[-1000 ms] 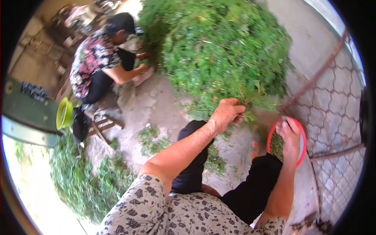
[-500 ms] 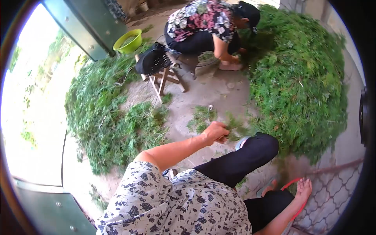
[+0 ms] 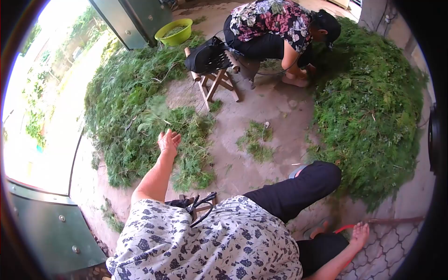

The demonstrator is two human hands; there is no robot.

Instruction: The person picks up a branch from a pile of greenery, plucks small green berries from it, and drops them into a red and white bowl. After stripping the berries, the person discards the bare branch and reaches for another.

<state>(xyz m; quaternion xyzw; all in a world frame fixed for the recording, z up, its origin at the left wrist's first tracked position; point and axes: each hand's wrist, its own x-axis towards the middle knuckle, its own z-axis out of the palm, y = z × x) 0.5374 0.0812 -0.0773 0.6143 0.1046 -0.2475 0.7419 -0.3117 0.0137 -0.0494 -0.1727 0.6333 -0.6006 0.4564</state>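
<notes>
My left hand (image 3: 169, 142) is stretched out at the left, its fingers spread and holding nothing. Just beyond its fingertips a blurred green sprig (image 3: 157, 114) hangs in the air over the left heap of cut greenery (image 3: 126, 112). Low at the right, my right hand (image 3: 359, 234) is beside my bent knee, fingers extended and nothing visible in them. A red curved rim (image 3: 344, 228) shows next to it. Between the heaps, a small bunch of sprigs (image 3: 256, 140) lies on the floor.
Another person (image 3: 273, 28) bends over the large right heap of greenery (image 3: 368, 107), hands low at its edge. A wooden folding stool (image 3: 217, 84) with a black seat stands behind the left heap, near a yellow-green basin (image 3: 174, 32). Metal lattice (image 3: 387, 247) is at lower right.
My left hand has swung from the middle to the left heap and opened, letting go of the sprig. My right hand has stayed near the knee. The view has shifted.
</notes>
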